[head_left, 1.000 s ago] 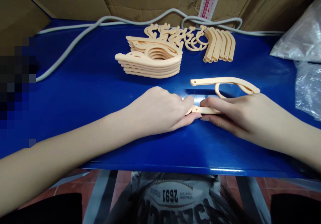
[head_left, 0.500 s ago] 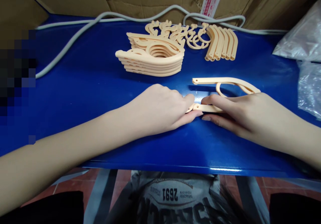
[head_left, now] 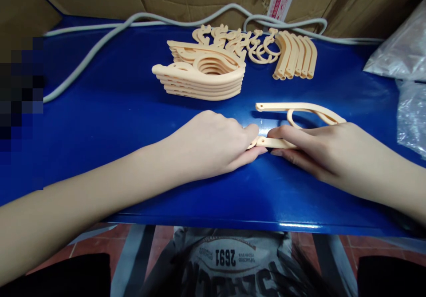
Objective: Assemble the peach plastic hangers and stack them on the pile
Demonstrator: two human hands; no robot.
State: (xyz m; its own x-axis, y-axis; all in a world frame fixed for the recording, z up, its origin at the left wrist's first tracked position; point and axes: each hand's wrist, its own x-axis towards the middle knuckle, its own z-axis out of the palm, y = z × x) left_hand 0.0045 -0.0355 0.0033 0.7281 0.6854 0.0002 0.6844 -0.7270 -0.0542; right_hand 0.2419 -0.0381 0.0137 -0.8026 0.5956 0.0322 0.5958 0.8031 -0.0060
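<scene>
Here your left hand (head_left: 222, 144) pinches a mostly hidden cream piece (head_left: 252, 144), your right hand (head_left: 321, 148) closed around a cream bar (head_left: 278, 143) over the blue table (head_left: 199, 203), long axis left-right, holed tip (head_left: 262, 141) pointing left toward that piece, stacked frames (head_left: 203, 85) beyond

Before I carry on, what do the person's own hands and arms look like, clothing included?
Left hand and right hand are bare: no gloves, rings or wristbands show. No sleeves cover the visible forearms. The grey shirt bears dark lettering and "2691".
</scene>
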